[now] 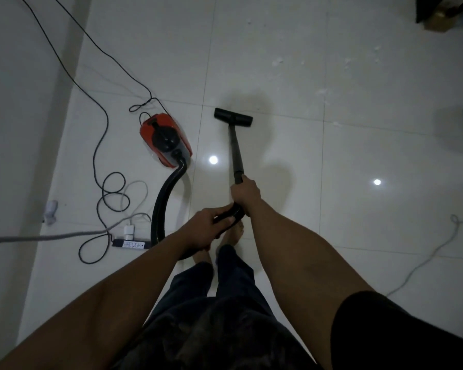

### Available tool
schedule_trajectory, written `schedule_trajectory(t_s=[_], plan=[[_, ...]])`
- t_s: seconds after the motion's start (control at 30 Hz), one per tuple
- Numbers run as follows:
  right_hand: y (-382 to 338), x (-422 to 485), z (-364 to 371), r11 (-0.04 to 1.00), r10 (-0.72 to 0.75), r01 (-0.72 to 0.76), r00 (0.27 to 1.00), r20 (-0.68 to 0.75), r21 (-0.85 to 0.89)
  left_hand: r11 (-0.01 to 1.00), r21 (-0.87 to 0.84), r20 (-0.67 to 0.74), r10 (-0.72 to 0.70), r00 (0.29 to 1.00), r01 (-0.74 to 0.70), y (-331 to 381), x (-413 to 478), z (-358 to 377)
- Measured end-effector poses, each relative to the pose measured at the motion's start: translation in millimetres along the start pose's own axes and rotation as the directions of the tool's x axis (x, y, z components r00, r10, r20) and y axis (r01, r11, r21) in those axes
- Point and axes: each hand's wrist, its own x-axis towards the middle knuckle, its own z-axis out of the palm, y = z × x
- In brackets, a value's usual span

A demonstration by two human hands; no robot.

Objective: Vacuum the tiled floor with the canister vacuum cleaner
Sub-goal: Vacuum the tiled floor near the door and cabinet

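A red and black canister vacuum (165, 141) sits on the white tiled floor (358, 156) at centre left. Its black hose (162, 204) curves down to the handle. My left hand (206, 228) grips the hose end at the handle. My right hand (245, 194) grips the black wand (235, 153) just above it. The wand slopes forward to the black floor head (233, 117), which rests flat on a tile in front of me. White crumbs (324, 90) are scattered on the tiles beyond and to the right of the head.
A black power cord (102, 145) loops across the floor at left to a power strip (130, 244) with white plugs. A white wall (16, 129) runs along the left. A grey cable (425, 260) lies at right. Dark furniture (447, 9) stands at top right. My bare feet (233, 233) are below my hands.
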Motion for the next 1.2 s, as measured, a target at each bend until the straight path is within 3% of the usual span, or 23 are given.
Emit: schedule_trajectory(t_s=[0.37, 0.97, 1.1, 1.2], plan=[[-9.9, 35.5, -20.1, 0.987, 0.118, -0.111, 0.992, -0.054, 0.112, 0.996, -0.041, -0.042, -0.078, 0.996, 0.077, 19.8, 38.8, 0.0], [-2.8, 149.2, -44.7, 0.991, 0.096, -0.107, 0.987, 0.127, 0.081, 0.973, -0.107, -0.01, -0.209, 0.978, 0.207, 27.6, 162.6, 16.6], [-25.6, 175.8, -53.3, 0.993, 0.087, -0.096, 0.986, 0.14, 0.063, 0.971, -0.055, -0.056, -0.234, 0.971, 0.231, 37.2, 188.0, 2.8], [-41.2, 192.8, -63.5, 0.992, 0.092, -0.102, 0.988, 0.125, 0.074, 0.971, 0.09, -0.074, -0.214, 0.974, 0.22, 37.1, 211.8, -6.5]])
